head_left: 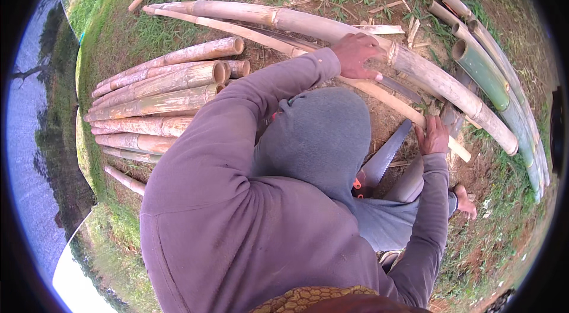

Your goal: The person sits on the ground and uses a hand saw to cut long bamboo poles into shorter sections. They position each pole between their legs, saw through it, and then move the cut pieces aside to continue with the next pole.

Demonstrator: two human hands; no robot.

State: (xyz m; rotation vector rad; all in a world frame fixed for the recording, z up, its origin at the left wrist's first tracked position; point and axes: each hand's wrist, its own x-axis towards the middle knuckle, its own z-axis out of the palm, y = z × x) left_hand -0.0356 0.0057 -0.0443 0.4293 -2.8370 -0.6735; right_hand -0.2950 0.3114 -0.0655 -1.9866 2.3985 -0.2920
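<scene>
A long split bamboo strip [388,98] runs from the upper left to the lower right in front of my knees. Beyond it lies a thick bamboo pole [302,21], roughly alongside. My left hand [358,57] rests over the pole with fingers apart, its thumb reaching toward the strip. Near the strip's right end, my right hand [434,135] is closed around it. A handsaw [385,156] with a toothed metal blade and orange on its handle lies between my bent legs, close to my right hand. Part of its handle is hidden by my leg.
A stack of cut bamboo poles [172,100] lies at left. Several greenish bamboo poles [498,85] lie at far right. Wood scraps [413,31] are scattered on the soil beyond the thick pole. My bare foot [465,202] is on the ground at right, amid grass.
</scene>
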